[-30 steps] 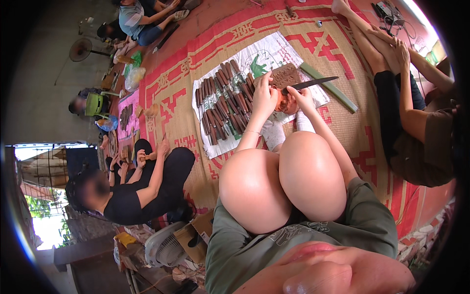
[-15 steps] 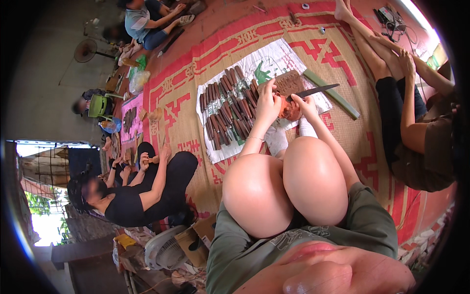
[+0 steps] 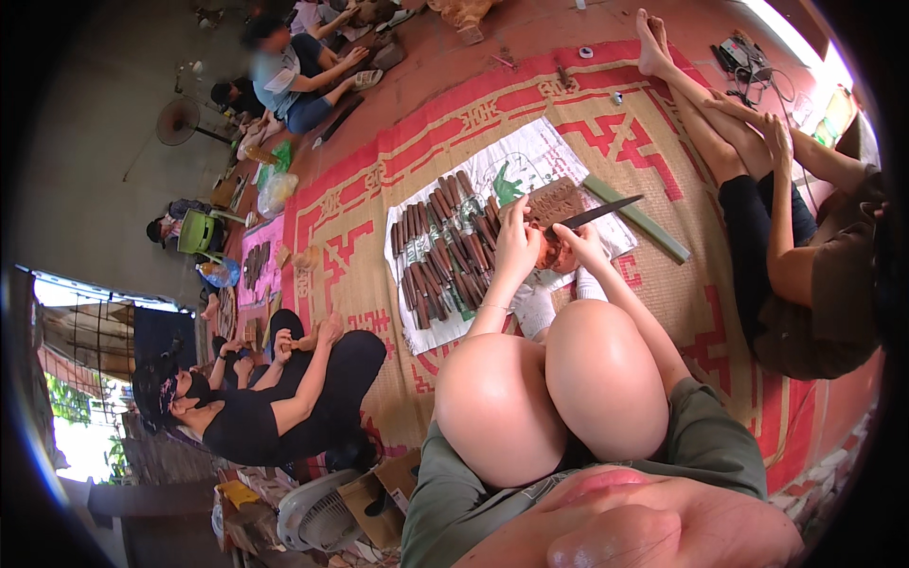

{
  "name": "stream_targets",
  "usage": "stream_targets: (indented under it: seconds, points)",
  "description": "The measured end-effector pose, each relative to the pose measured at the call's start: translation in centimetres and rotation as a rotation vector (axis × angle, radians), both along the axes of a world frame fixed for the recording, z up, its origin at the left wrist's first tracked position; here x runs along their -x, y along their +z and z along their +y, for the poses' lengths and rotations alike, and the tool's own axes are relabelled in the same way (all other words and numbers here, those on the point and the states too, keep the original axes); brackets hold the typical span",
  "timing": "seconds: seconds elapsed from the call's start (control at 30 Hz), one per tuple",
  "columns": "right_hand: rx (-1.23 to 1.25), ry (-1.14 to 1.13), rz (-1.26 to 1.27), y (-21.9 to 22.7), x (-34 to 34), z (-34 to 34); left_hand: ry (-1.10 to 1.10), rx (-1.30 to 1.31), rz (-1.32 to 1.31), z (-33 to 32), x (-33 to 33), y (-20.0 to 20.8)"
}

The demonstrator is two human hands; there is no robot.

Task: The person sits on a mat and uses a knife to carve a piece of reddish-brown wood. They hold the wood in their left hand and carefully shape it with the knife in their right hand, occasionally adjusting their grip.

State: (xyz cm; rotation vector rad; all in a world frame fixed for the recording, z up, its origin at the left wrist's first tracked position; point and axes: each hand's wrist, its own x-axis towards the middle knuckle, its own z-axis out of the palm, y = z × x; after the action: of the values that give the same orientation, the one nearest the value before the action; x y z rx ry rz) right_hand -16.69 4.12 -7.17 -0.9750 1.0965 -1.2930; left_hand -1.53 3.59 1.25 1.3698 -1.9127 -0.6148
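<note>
The reddish-brown piece (image 3: 552, 254) sits between my two hands, low over the near edge of the white printed sheet (image 3: 530, 156), just beyond my knees. My left hand (image 3: 517, 248) is closed round its left side, fingers curled over the top. My right hand (image 3: 579, 248) is wrapped tight on the handle of the knife (image 3: 598, 212); the dark blade runs up and to the right, away from the piece, above the brown slab (image 3: 554, 201). How far the blade's heel bears on the piece I cannot tell, as the fingers cover the contact.

Change noted: against the frames a second and half a second back, both hands hold the same grips and the same spot. The blade has kept its angle to the right. Only small shifts of the wrists show. My reading is that the cutting stroke on this piece is in progress and not finished.

Left of the hands, rows of dark brown sticks (image 3: 445, 251) lie side by side on the sheet. A long green strip (image 3: 636, 218) lies slantwise to the right, on the red-patterned woven mat (image 3: 379, 180).

Another person sits at my right, bare legs (image 3: 705, 123) stretched across the mat. A person in black (image 3: 265, 417) crouches at my left, and more sit further off.
</note>
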Motion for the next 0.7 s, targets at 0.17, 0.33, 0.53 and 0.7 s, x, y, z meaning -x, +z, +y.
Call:
stream_targets:
  seconds: [0.17,0.33,0.53,0.7]
  points:
    - [0.07,-0.07,-0.008,-0.6,0.5,-0.4,-0.037,0.05,-0.021,-0.6,0.3,-0.3]
    - [-0.063,0.024,-0.043,0.5,0.6,0.5,-0.01,-0.006,-0.002,-0.1,-0.1,-0.2]
    - [0.024,-0.031,-0.07,-0.5,0.4,-0.9,-0.029,0.045,-0.033,-0.7,0.4,0.3]
    - [0.021,0.049,-0.073,0.7,-0.4,0.0,-0.016,0.011,-0.004,0.0,-0.5,-0.3]
